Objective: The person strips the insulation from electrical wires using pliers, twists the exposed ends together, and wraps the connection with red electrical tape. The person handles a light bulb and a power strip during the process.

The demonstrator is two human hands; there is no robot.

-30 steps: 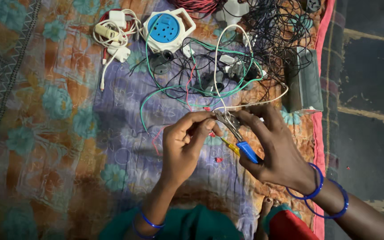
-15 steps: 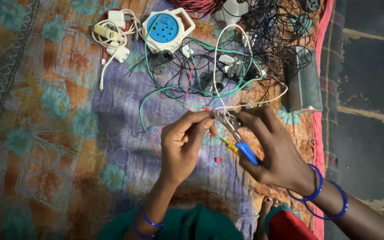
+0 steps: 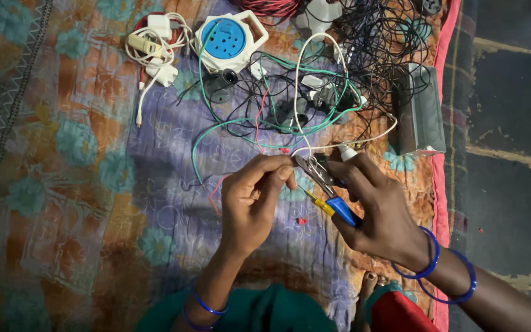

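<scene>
Where the 2 hands meet, just below the tangle of wires, a thin white wire [image 3: 302, 92] is pinched at its lower end and looped upward into the heap. A small pair of metal pliers with blue and yellow handles [image 3: 326, 190] is set against that end, its metal tips level with the fingertips of the other hand.

Beyond it, a knot of thin black, green and red wires [image 3: 314, 104] is spread across the cloth, with small dark plugs caught inside it. A round blue socket in a white housing [image 3: 227, 42] is placed at the upper middle, and a bundle of white charger cables and adapters [image 3: 155, 49] lies to its left. A grey rectangular box [image 3: 422, 117] is seen at the right edge of the heap. Small red scraps [image 3: 302, 221] are scattered between the wrists.

Everything is laid on a patterned quilt of orange, purple and teal [image 3: 75, 166], edged in pink, with a dark tiled floor [image 3: 511, 110] beside it.

The wire end is nipped by the left hand [image 3: 250, 206] between thumb and curled fingers. The pliers' handles are gripped by the right hand [image 3: 382, 212], its fingers closed around them; 2 blue bangles [image 3: 447, 273] are worn on that wrist.
</scene>
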